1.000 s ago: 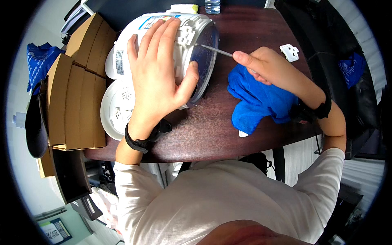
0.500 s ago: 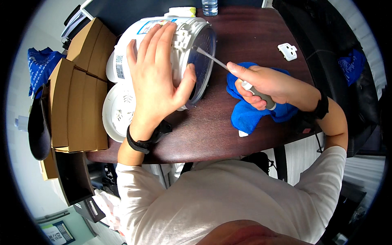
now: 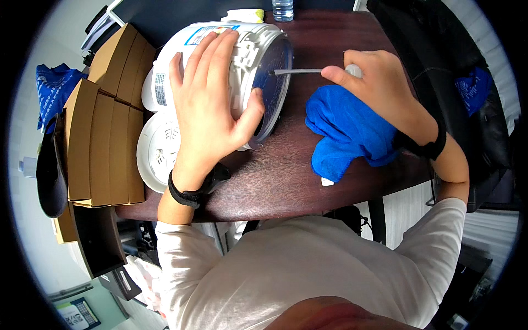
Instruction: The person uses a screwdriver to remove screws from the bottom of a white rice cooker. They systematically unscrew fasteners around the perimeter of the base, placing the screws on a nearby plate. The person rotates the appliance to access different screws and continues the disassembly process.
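Note:
A white rounded appliance [image 3: 248,54] lies on its side on the table, its round dark-blue face [image 3: 278,91] turned right. My left hand [image 3: 209,104] rests on its top with fingers stretched out and thumb by the face's rim. My right hand [image 3: 379,82] is wrapped round the handle of a screwdriver [image 3: 302,71]. Its metal shaft points left, and the tip is at the dark face; whether it touches I cannot tell. Below my right hand lies a crumpled blue cloth [image 3: 349,124]. A round white plastic part [image 3: 151,157] sits left of my left wrist.
Brown cardboard boxes [image 3: 104,148] stand along the table's left side. A clear water bottle [image 3: 282,10] and a folded white-and-yellow cloth [image 3: 245,15] are at the back. A black leather seat [image 3: 440,82] borders the table's right side.
My right hand has moved up and away from me, turning the screwdriver nearly level. It now covers the small white plastic piece on the right. My left hand stays in place.

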Action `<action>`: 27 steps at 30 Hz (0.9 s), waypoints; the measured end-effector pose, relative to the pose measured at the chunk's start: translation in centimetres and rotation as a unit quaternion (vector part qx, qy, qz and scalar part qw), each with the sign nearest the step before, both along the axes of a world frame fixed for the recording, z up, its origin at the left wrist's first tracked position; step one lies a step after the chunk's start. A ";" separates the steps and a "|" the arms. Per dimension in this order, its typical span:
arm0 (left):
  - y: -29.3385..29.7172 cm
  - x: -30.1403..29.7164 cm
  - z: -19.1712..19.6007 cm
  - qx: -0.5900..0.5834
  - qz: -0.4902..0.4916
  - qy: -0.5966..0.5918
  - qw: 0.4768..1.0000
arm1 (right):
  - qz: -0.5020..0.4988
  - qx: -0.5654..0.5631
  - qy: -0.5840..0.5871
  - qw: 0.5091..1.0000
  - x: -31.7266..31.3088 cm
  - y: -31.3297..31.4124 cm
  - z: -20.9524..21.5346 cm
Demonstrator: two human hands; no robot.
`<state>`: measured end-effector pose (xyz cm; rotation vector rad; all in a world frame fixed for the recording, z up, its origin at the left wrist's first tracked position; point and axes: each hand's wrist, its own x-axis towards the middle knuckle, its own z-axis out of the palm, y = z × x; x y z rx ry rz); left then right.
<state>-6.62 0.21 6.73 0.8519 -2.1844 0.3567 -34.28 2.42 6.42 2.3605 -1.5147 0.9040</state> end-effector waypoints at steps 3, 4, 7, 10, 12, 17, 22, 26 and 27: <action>0.1 0.0 0.0 -0.003 -0.001 0.002 1.000 | -0.006 -0.022 0.010 1.000 0.1 -0.3 0.1; 0.0 0.0 0.0 -0.005 -0.004 0.003 1.000 | -0.007 -0.031 0.014 0.999 0.1 -0.5 0.0; -0.1 0.0 0.1 -0.004 -0.006 0.004 1.000 | -0.012 -0.042 0.008 0.999 0.5 -0.6 -0.1; 0.0 0.0 0.1 -0.001 -0.004 0.002 1.000 | -0.016 -0.037 0.003 0.999 0.5 -0.6 -0.1; 0.0 0.0 0.0 -0.001 -0.003 0.001 1.000 | -0.015 -0.028 -0.001 1.000 0.5 -0.5 -0.2; -0.1 0.0 0.0 -0.003 -0.001 0.004 1.000 | -0.008 -0.027 0.004 1.000 0.8 -0.4 0.0; 0.0 0.0 0.1 -0.001 0.000 -0.001 1.000 | -0.015 -0.016 0.013 1.000 0.7 -0.4 0.1; 0.0 0.1 0.1 0.003 -0.001 0.001 1.000 | -0.019 -0.012 0.010 1.000 0.7 -0.3 0.1; 0.0 0.1 0.1 0.000 -0.002 0.000 1.000 | -0.019 -0.010 0.008 1.000 0.6 -0.3 0.2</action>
